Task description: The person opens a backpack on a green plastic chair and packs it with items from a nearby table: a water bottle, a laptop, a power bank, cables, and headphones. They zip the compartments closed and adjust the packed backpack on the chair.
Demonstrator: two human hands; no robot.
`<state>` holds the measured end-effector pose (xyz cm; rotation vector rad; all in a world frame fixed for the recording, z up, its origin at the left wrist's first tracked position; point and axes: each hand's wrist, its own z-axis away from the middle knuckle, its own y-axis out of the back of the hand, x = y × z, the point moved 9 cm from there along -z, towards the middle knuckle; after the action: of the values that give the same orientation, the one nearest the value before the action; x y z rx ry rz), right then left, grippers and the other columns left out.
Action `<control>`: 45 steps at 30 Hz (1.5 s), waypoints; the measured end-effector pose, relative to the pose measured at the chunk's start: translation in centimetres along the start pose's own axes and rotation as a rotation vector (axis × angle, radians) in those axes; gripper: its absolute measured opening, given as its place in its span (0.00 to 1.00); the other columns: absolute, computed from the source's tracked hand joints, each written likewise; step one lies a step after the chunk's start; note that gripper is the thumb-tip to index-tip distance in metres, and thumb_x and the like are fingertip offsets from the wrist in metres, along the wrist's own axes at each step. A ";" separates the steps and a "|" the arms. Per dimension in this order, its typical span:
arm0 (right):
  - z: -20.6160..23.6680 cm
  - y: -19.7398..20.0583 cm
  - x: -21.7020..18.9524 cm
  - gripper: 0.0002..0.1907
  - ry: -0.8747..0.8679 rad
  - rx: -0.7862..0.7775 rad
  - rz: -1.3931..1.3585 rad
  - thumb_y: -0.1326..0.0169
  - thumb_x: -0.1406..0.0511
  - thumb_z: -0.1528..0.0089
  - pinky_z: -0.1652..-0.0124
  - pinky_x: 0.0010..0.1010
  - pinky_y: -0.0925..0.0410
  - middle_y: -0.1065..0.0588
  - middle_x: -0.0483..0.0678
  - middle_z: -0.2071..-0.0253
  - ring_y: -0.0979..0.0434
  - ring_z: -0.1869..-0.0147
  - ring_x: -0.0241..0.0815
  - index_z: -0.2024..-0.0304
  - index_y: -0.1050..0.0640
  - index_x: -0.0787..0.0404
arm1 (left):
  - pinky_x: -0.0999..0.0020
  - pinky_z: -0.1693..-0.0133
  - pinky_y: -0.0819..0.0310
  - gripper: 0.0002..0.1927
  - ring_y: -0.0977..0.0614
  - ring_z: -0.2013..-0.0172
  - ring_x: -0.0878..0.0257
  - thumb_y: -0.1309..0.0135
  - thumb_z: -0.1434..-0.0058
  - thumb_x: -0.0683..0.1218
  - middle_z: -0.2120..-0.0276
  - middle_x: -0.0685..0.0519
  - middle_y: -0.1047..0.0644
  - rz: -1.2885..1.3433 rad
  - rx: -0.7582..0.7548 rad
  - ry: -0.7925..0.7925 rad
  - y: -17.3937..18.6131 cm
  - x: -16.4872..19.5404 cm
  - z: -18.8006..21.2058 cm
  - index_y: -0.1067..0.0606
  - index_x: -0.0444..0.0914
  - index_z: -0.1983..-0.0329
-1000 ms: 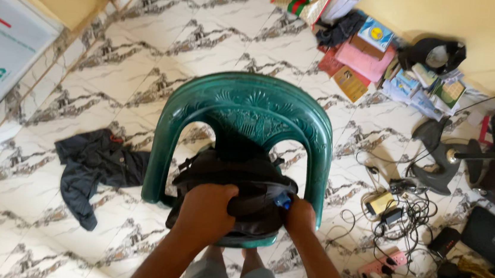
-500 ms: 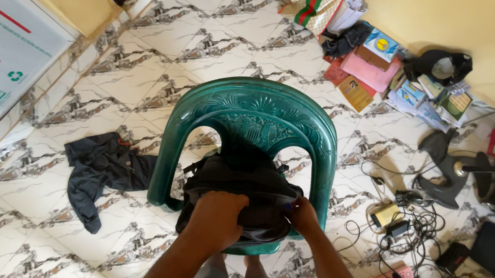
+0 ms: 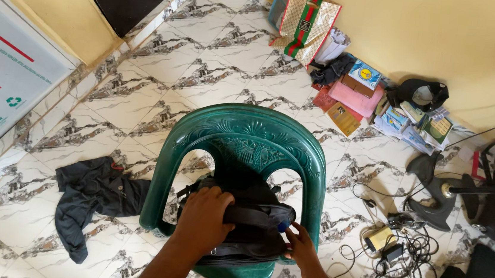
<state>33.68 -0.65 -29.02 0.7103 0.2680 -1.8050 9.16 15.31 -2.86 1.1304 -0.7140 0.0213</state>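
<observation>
Hands (image 3: pixel 251 232) press black bag (image 3: pixel 246 216) (seemingly zipped) on green chair (image 3: pixel 248 133).

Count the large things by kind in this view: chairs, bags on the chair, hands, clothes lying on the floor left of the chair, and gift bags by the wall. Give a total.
Green chair: 1
Black bag: 1
Hands: 2, left hand, right hand
Dark garment: 1
Gift bag: 1
Total: 6

White sign panel (image 3: pixel 1 85) leans along the left wall, big rectangle with a red arrow, red lettering and small green symbols. Tan patterned gift bag (image 3: pixel 305 25) with a green-red stripe stands at the far wall; small flat colourful packets (image 3: pixel 419 124) lie right of it.
</observation>
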 end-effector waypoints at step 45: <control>-2.2 1.5 -5.1 0.10 0.351 0.350 0.486 0.46 0.58 0.36 0.61 0.37 0.24 0.17 0.50 0.71 0.13 0.65 0.48 0.63 0.18 0.55 | 0.50 0.46 0.39 0.28 0.28 0.49 0.50 0.35 0.47 0.48 0.54 0.50 0.28 -0.018 0.047 -0.026 -1.3 1.4 -0.4 0.26 0.43 0.42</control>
<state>36.81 3.90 -27.54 1.2283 -0.0003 -1.2660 10.93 14.60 -3.31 1.1835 -0.7294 0.0082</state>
